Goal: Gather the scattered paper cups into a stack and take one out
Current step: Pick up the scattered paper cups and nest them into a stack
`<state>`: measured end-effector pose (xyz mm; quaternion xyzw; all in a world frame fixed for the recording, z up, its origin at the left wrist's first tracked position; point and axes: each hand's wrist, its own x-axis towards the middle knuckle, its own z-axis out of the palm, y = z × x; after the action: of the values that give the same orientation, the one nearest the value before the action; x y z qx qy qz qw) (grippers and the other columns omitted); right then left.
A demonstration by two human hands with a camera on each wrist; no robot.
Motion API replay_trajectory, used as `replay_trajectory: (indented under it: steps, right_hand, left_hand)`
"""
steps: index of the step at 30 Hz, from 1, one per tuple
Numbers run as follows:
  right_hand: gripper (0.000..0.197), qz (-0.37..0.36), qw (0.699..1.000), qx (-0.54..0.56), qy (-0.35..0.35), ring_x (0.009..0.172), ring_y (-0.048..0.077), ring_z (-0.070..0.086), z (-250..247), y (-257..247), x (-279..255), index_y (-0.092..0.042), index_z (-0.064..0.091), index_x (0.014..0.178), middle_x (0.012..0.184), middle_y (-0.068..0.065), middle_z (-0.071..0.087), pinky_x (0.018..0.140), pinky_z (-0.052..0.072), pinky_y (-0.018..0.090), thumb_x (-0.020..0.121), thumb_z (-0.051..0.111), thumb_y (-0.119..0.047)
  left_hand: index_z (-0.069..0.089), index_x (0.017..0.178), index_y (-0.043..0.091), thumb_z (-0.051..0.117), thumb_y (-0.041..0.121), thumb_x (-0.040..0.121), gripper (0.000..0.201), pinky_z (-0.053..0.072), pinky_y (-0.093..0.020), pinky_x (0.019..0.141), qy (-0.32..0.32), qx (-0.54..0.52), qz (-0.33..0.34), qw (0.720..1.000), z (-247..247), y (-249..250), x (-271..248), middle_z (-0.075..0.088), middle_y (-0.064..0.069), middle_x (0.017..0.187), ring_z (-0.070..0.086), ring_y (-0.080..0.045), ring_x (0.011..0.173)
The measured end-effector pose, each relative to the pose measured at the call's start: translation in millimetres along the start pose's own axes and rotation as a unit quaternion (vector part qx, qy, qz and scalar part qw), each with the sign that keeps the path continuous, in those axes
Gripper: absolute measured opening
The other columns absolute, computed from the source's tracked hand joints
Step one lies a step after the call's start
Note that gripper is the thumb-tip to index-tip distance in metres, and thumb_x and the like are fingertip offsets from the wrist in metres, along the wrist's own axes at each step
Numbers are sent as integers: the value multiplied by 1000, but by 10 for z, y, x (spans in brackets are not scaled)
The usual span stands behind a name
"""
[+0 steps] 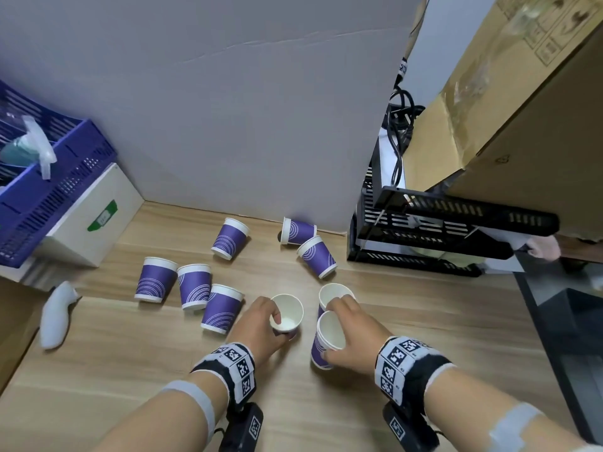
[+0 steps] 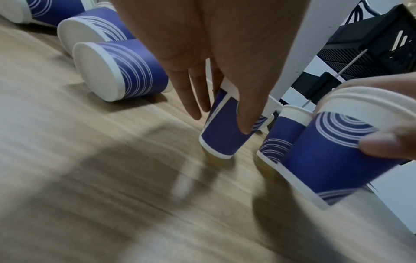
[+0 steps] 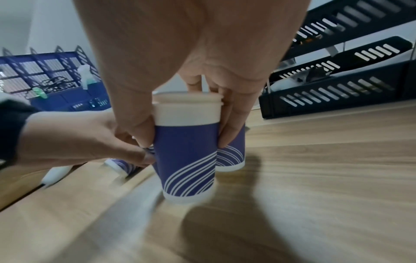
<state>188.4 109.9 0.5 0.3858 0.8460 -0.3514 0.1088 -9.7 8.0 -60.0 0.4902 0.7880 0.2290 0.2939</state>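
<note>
Purple paper cups with white rims lie on the wooden table (image 1: 440, 327). My left hand (image 1: 282, 327) grips one upright cup (image 1: 287, 313) by its side; the left wrist view shows this cup (image 2: 225, 128) just above the wood. My right hand (image 1: 329, 331) grips a second upright cup (image 1: 330, 336), whose rim looks doubled in the right wrist view (image 3: 186, 151). A third upright cup (image 1: 334, 296) stands right behind it. Several cups lie on their sides: three at the left (image 1: 194, 286), one in the middle (image 1: 230, 238), two by the wall (image 1: 317, 256).
A blue basket (image 1: 49, 197) holding a spray bottle (image 1: 36, 148) sits on a white box (image 1: 94, 216) at the left. A black tray rack (image 1: 440, 230) and a cardboard box (image 1: 522, 109) close the right. A white object (image 1: 57, 316) lies at the table's left edge.
</note>
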Motion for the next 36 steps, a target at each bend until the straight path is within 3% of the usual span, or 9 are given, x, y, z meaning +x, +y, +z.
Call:
replay_trajectory:
  steps: [3,8,12,16,20,24,28,33,36]
  right_hand:
    - [69,-37,999,32,19,104,22,56,-106,-35,-106,-26,43,121,122,-3,42,89,47,34,63,70,-49]
    - [58,-49,976,103,187,98,18,55,-474,-117,-161,-29,47,121,118,-5,46,85,44,33,70,71,-42]
    - [62,-69,987,-11,148,107,24,54,-357,-73,-95,-33,42,129,120,-1,41,86,49,38,73,63,-50]
    - [70,-47,988,-109,96,125,25,43,-82,18,43,-35,36,136,132,0,39,92,50,41,76,70,-48]
    - [77,-30,987,-143,69,130,26,40,115,51,127,-32,31,143,141,0,38,99,45,40,79,68,-52]
    - [79,14,990,-125,56,131,24,37,297,65,142,-36,24,144,140,-1,31,89,52,41,80,69,-47]
    - [73,29,991,-102,77,129,24,40,381,92,124,-41,23,140,134,-2,31,84,55,43,80,65,-42]
    - [69,29,976,-13,217,117,24,49,143,-50,147,-24,39,132,126,-1,48,89,49,37,74,67,-47]
    - [64,25,958,64,279,106,28,53,-138,-232,166,-19,44,123,117,3,50,85,47,35,71,73,-43]
  left_hand:
    - [45,81,24,85,37,63,45,38,-21,78,17,0,-5,1000,34,7,-39,48,5,102,55,-20,90]
    - [34,97,25,83,35,57,63,41,-28,74,34,-21,-34,999,18,68,-68,48,-1,104,50,-21,88]
    - [29,136,29,81,29,50,100,44,-31,101,-34,-36,-27,998,-80,36,-62,44,-4,125,48,-21,118]
    - [10,152,34,77,27,59,114,36,-41,112,-48,175,-30,983,-295,-118,-33,26,-5,153,32,-26,141]
    - [2,152,39,67,26,82,96,26,-44,115,-28,303,-78,949,-529,-351,27,8,-7,163,13,-26,151]
    - [33,144,29,68,35,81,72,50,-45,95,-25,256,-114,960,-612,-530,103,31,-9,148,45,-30,131]
    - [51,117,16,73,34,75,51,54,-41,87,-6,219,-111,969,-607,-549,112,42,-11,128,57,-32,106]
    - [49,97,17,78,30,66,45,44,-28,79,69,55,-76,993,-794,-325,73,49,-8,117,56,-28,97]
    - [41,110,28,85,32,57,69,44,-28,86,132,-103,10,986,-1010,6,75,53,-1,114,55,-19,103]
